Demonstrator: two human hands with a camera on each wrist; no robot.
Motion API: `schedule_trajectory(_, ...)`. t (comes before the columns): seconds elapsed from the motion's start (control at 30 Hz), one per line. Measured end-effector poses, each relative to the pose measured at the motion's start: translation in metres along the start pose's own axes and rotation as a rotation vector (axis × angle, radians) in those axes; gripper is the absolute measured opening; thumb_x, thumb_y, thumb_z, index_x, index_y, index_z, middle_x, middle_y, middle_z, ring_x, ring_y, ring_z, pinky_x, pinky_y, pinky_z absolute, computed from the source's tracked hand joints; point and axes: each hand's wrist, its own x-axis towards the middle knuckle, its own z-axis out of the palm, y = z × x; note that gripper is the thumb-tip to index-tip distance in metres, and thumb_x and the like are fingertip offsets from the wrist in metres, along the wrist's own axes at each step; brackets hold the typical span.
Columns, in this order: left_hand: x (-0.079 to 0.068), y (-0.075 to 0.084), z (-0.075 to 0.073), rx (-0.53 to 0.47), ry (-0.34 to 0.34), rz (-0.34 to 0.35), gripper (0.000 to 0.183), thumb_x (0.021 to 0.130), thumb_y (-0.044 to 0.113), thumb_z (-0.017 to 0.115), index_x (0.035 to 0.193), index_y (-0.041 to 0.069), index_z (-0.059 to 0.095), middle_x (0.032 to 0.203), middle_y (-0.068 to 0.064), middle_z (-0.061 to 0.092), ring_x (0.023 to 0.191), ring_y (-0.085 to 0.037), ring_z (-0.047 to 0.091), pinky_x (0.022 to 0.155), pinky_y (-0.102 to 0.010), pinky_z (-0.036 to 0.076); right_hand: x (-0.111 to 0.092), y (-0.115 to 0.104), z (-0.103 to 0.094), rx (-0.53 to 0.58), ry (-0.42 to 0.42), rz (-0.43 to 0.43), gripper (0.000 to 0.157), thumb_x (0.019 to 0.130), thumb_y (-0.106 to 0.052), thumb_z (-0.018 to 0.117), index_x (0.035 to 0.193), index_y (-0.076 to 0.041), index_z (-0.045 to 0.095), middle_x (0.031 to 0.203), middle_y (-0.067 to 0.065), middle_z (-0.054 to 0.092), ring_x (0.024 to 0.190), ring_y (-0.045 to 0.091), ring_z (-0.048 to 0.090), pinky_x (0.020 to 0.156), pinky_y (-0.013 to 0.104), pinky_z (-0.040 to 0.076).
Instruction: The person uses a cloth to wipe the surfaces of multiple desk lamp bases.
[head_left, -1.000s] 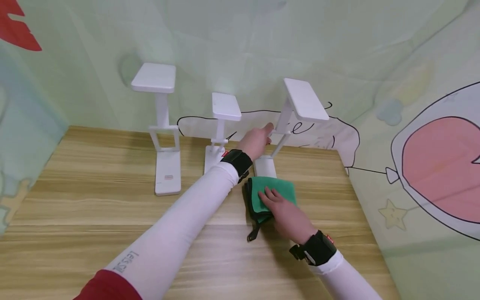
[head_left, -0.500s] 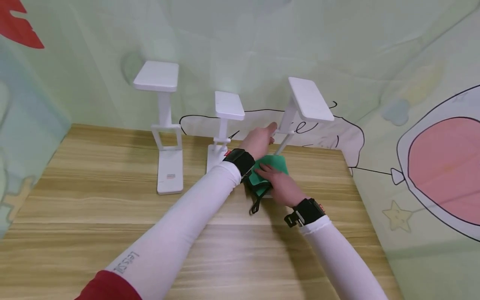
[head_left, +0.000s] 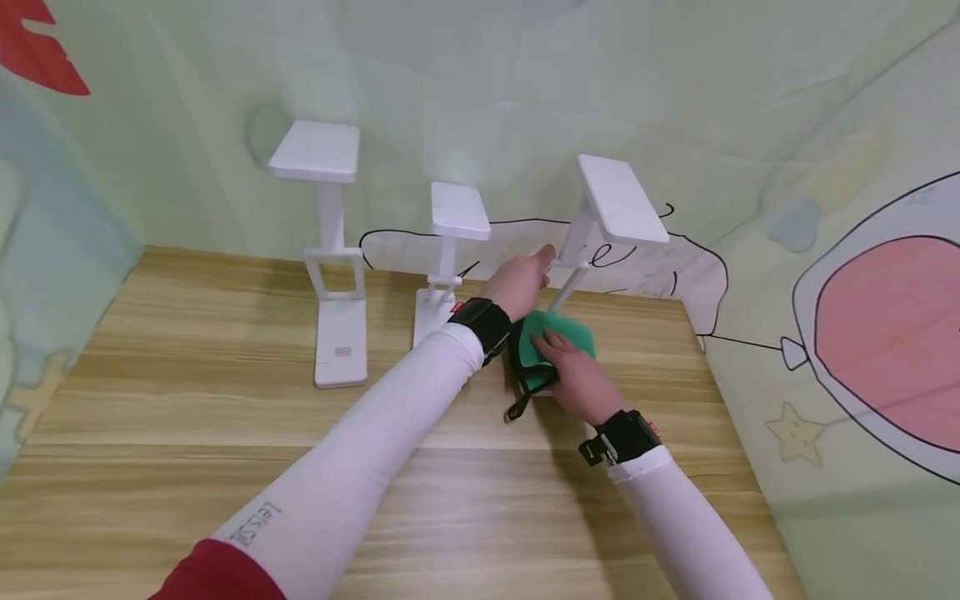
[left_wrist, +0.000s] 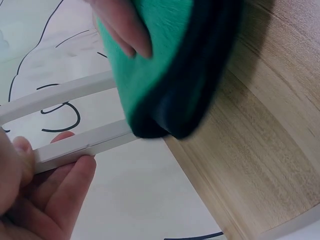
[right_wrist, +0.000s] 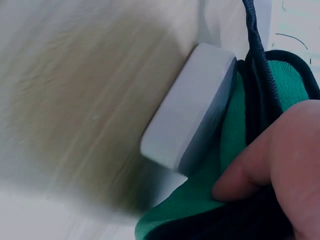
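Observation:
On the right of the head view, a white folding desk lamp (head_left: 622,200) stands with its flat head raised. My left hand (head_left: 517,287) pinches the lamp's slim frame arm (left_wrist: 75,148) between thumb and fingers. Over the lamp's base (right_wrist: 195,100), my right hand (head_left: 581,379) holds a folded green cloth (head_left: 576,335) with dark edging and a hanging loop. Its fingers (left_wrist: 132,37) lie across the cloth in the left wrist view. The cloth hides much of the base, leaving its front end showing in the right wrist view.
Two more white desk lamps stand to the left, a taller one (head_left: 318,152) and a smaller one (head_left: 459,210) partly behind my left forearm. All three stand on a wood-grain table (head_left: 187,400). Printed fabric (head_left: 480,100) hangs behind and at both sides.
My right hand has pushed the cloth forward from the lamp's near end onto its base, then slid it slightly right. My left hand keeps its grip on the lamp's arm.

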Motion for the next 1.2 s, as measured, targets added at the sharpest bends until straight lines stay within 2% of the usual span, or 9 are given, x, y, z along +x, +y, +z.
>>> schedule_trajectory(0.1,-0.001,-0.002,0.0,-0.003,0.007,-0.01,0.035,0.1,0.001,0.053,0.13,0.017,0.045,0.103,0.0,0.071,0.09,-0.011,0.064,0.077,-0.031,0.054,-0.009,-0.001,0.001,-0.048,-0.025,0.018,0.077,0.073,0.017,0.055,0.147,-0.002,0.044,0.151,0.026,0.036,0.137,0.041,0.032,0.097,0.054,0.047)
schedule_trajectory(0.23,-0.002,-0.006,-0.001,0.004,0.018,-0.027,0.034,0.1,0.001,0.053,0.128,0.017,0.045,0.104,0.0,0.071,0.09,-0.012,0.064,0.077,-0.031,0.054,-0.022,-0.009,0.0,-0.118,-0.047,0.01,0.074,0.076,0.016,0.053,0.147,-0.005,0.045,0.15,0.023,0.039,0.135,0.04,0.035,0.083,0.049,0.054)
schedule_trajectory(0.33,-0.002,-0.006,-0.002,0.012,0.026,-0.039,0.035,0.1,0.0,0.054,0.128,0.018,0.045,0.105,0.0,0.071,0.091,-0.012,0.065,0.078,-0.031,0.054,-0.032,-0.017,-0.001,-0.165,-0.055,-0.021,0.072,0.077,0.017,0.055,0.146,-0.006,0.047,0.148,0.022,0.043,0.134,0.04,0.037,0.07,0.044,0.057)
schedule_trajectory(0.43,0.0,-0.005,-0.001,0.012,0.033,-0.052,0.037,0.099,0.0,0.054,0.13,0.018,0.045,0.106,0.0,0.071,0.091,-0.013,0.065,0.078,-0.031,0.054,-0.041,-0.025,-0.001,-0.216,-0.063,-0.065,0.069,0.08,0.018,0.059,0.144,-0.006,0.049,0.146,0.021,0.046,0.133,0.039,0.039,0.068,0.042,0.058)
schedule_trajectory(0.63,0.002,-0.004,0.005,0.018,0.016,-0.056,0.038,0.099,0.001,0.056,0.13,0.018,0.044,0.106,0.0,0.072,0.09,-0.012,0.065,0.072,-0.028,0.053,-0.046,-0.039,0.001,-0.19,-0.127,-0.144,0.075,0.078,0.017,0.062,0.146,-0.012,0.049,0.15,0.017,0.042,0.136,0.034,0.036,0.087,0.045,0.054)
schedule_trajectory(0.77,0.002,-0.002,0.008,0.03,0.022,-0.05,0.036,0.098,0.001,0.058,0.128,0.017,0.046,0.106,-0.001,0.072,0.091,-0.012,0.066,0.074,-0.03,0.055,-0.038,-0.042,0.001,-0.108,-0.167,-0.159,0.08,0.075,0.019,0.06,0.147,-0.012,0.046,0.153,0.013,0.039,0.138,0.034,0.032,0.095,0.046,0.05)
schedule_trajectory(0.9,0.004,0.0,0.01,0.036,0.023,-0.051,0.035,0.098,0.002,0.058,0.127,0.018,0.046,0.106,0.0,0.072,0.091,-0.012,0.066,0.075,-0.031,0.055,-0.024,-0.033,0.001,-0.01,-0.177,-0.164,0.084,0.072,0.022,0.055,0.149,-0.009,0.042,0.154,0.014,0.037,0.14,0.035,0.028,0.099,0.046,0.046)
schedule_trajectory(1.03,0.006,0.001,0.013,0.024,0.014,-0.031,0.034,0.098,0.001,0.058,0.126,0.017,0.047,0.105,0.001,0.072,0.089,-0.013,0.066,0.073,-0.03,0.055,-0.009,-0.018,0.002,0.054,-0.151,-0.172,0.086,0.069,0.021,0.052,0.15,-0.008,0.041,0.154,0.016,0.036,0.14,0.036,0.027,0.104,0.05,0.041)
schedule_trajectory(1.2,0.006,0.002,0.015,0.018,0.01,-0.001,0.035,0.096,0.001,0.059,0.125,0.016,0.047,0.103,0.001,0.073,0.088,-0.011,0.066,0.071,-0.029,0.054,0.005,0.003,0.009,0.043,-0.059,-0.201,0.086,0.067,0.022,0.051,0.148,-0.005,0.044,0.152,0.018,0.039,0.138,0.036,0.031,0.106,0.053,0.038)
